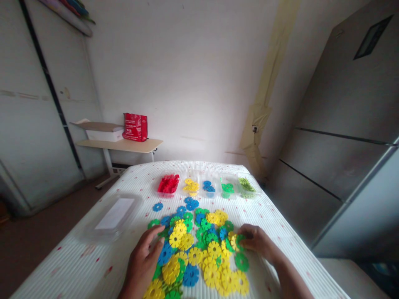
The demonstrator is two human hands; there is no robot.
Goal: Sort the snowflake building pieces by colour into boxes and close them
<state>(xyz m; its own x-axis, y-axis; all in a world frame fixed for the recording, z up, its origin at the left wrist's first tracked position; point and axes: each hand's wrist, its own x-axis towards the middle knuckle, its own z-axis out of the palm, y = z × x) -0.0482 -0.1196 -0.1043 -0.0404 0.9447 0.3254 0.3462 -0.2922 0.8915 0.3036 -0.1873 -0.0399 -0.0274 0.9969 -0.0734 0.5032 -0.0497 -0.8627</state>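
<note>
A heap of notched plastic flower discs in yellow, green and blue spreads over the table in front of me. My left hand (145, 253) is at the heap's left edge, thumb and index finger apart, close to a blue disc (165, 253) and some green ones. At the right edge, the fingers of my right hand (254, 240) are closed on a green disc (239, 242), beside a yellow disc (232, 241). Another green disc (242, 262) lies just below that hand. The right fingertips are partly hidden.
Clear containers stand in a row at the back: red pieces (168, 183), yellow discs (190, 187), blue discs (208, 186), green discs (227, 189) and light green pieces (246, 185). A clear plastic lid (131, 207) lies left. A fridge (330, 137) stands at right.
</note>
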